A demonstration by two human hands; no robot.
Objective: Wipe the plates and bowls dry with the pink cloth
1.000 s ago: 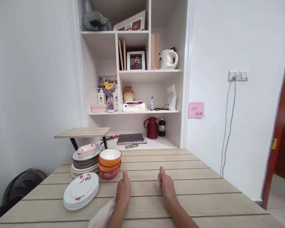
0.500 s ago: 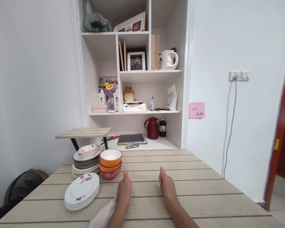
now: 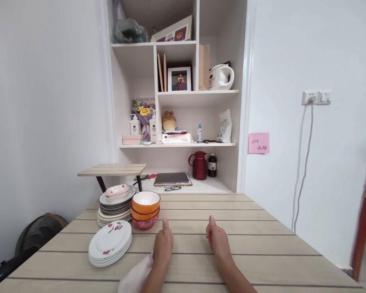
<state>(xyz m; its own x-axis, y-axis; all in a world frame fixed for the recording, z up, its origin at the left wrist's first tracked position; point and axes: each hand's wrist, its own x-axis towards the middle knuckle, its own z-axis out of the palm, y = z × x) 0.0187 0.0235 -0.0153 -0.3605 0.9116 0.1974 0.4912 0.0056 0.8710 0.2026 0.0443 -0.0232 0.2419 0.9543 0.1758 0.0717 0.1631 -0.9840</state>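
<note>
My left hand (image 3: 163,243) rests at the table's near middle, thumb up and the fingers loosely bent inward; I see nothing in it. A pale cloth (image 3: 136,274) lies against the outer side of that wrist; whether it is a sleeve or a loose cloth I cannot tell. Across a gap, my right hand (image 3: 218,241) mirrors the pose, thumb raised and fingers half curled, holding nothing visible. Nearest my left hand stand stacked bowls, orange (image 3: 145,202) above a red patterned one (image 3: 145,221). Left of them is a stack of white flowered plates (image 3: 110,240).
Behind the flowered plates rises a taller plate stack (image 3: 114,211) topped by a pink-dotted dish (image 3: 117,189). A small raised wooden stand (image 3: 111,169) is at the table's (image 3: 262,252) back left. Beyond, the shelf holds a laptop (image 3: 172,178), glasses (image 3: 173,188) and a red jug (image 3: 199,166).
The whole view has shifted slightly, so the scene sits a little farther right. Both hands keep nearly the same pose, and the dishes have not moved.
</note>
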